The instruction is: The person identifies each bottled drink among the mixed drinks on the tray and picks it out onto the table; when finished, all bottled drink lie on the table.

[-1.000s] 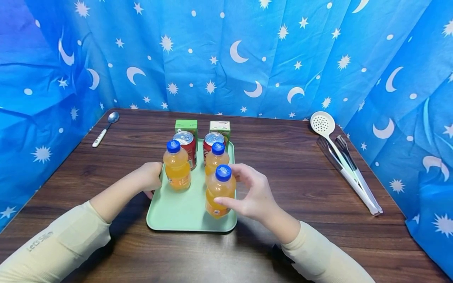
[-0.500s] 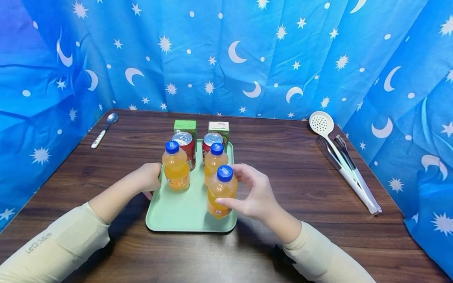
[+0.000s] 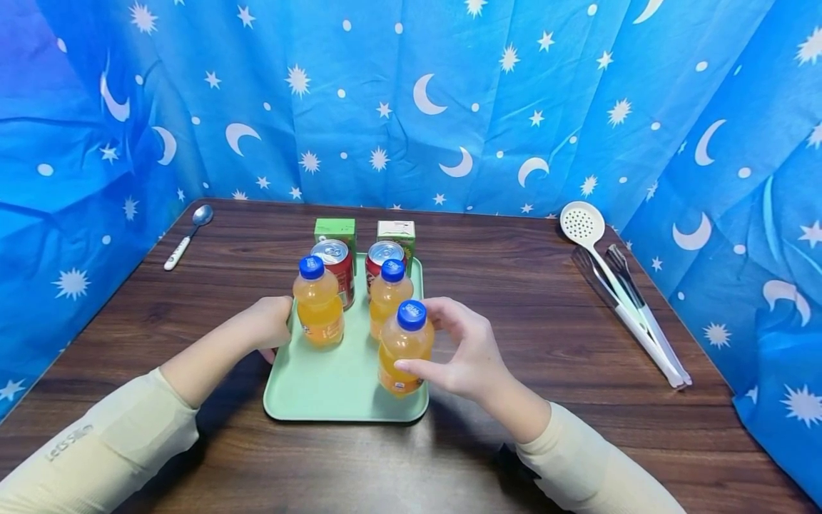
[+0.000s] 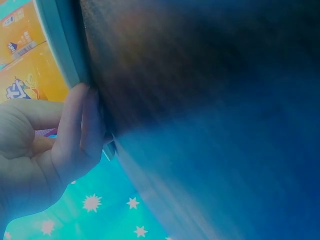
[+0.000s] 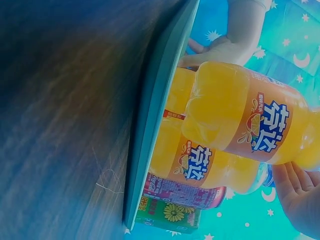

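Observation:
My right hand [image 3: 465,350] grips an orange soda bottle [image 3: 406,350] with a blue cap, thumb in front and fingers behind. In the right wrist view this bottle [image 5: 240,110] hangs a little above the rim of the light green tray [image 3: 321,400], at its front right corner. My left hand [image 3: 270,325] holds the tray's left rim; in the left wrist view its fingers [image 4: 75,120] curl at the edge. Two more orange soda bottles stand on the tray, one on the left [image 3: 320,310] and one on the right [image 3: 387,303], partly behind the held bottle.
Behind the bottles stand two red cans, left [image 3: 343,268] and right [image 3: 385,253], then a green carton [image 3: 335,227] and a white-topped carton [image 3: 396,228]. A spoon [image 3: 189,235] lies at left. A slotted ladle [image 3: 582,223] and tongs [image 3: 642,321] lie at right. Blue curtains border the table.
The bottle in my right hand has shifted slightly to the right. My left hand stays on the tray rim, and the other drinks keep their places.

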Available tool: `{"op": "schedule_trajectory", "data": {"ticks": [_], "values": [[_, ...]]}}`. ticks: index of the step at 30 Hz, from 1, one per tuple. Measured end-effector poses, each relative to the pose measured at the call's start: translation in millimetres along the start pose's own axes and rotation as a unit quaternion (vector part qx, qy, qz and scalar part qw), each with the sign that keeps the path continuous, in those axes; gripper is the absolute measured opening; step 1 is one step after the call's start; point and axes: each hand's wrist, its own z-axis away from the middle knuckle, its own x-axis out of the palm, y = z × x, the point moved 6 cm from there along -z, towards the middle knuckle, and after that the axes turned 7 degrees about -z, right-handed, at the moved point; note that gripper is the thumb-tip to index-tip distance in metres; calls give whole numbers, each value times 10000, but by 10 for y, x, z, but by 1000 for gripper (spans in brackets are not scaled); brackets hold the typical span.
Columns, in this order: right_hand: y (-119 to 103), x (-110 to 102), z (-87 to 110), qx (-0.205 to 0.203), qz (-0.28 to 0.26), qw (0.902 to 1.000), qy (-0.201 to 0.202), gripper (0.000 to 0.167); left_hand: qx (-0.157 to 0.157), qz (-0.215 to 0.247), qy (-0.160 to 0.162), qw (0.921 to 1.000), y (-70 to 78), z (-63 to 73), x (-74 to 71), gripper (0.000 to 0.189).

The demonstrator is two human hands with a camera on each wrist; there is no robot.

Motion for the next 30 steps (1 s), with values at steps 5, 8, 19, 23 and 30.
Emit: {"op": "schedule_trajectory", "data": {"ticks": [5, 8, 19, 23, 30], "values": [[2, -10, 6, -31, 3, 10000, 7, 56, -6, 17, 18, 10000, -4, -3, 2, 25], [4, -12, 6, -40, -24, 10000, -4, 55, 7, 27, 46, 10000, -7, -7, 2, 25], [-2, -61, 13, 7, -160, 9999, -41, 55, -1, 52, 46, 10000, -16, -26, 10, 26], [-6, -79, 14, -21, -121, 9999, -61, 55, 0, 18, 38, 10000, -20, -33, 15, 24], [-19, -107, 20, -10, -112, 9999, -55, 56, -15, 33, 57, 10000, -26, -35, 10, 24]]}}
